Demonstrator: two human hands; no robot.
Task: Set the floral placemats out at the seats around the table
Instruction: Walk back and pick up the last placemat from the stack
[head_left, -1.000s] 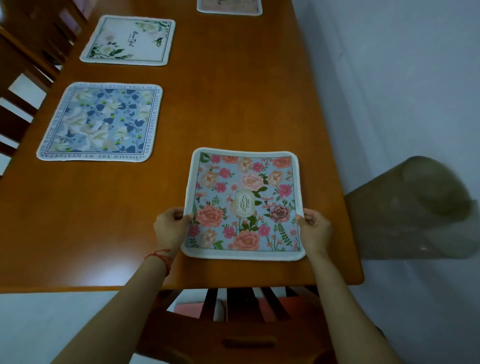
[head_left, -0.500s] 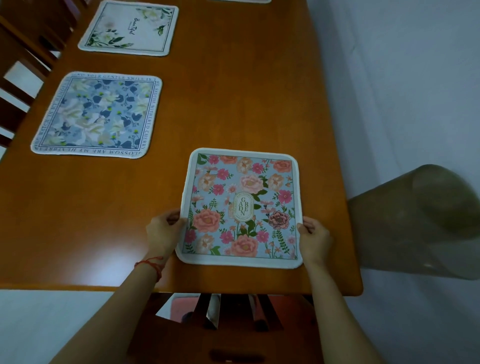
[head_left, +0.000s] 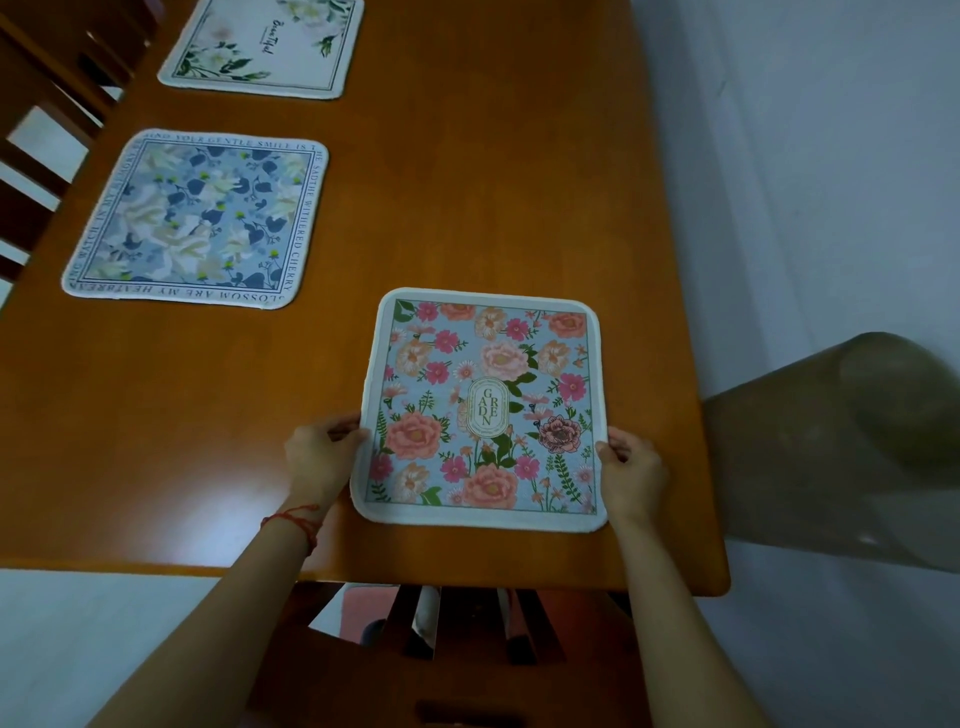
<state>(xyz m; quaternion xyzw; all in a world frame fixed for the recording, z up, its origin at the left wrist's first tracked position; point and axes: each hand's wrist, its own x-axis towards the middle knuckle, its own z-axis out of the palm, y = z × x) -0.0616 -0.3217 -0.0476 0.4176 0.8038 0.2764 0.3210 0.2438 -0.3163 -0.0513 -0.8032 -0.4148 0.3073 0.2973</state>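
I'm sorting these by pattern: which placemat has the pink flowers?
The pink-flowered placemat, marked GARDEN, held at its sides by the left hand and right hand. The blue-leaved placemat and white placemat have none.

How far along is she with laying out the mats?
Two mats already lie flat along the table: the white leafy placemat and the blue floral placemat. In hand: the pink Garden placemat, flat near the table's end, left hand and right hand gripping its side edges. Whether other seats lack mats lies out of view.
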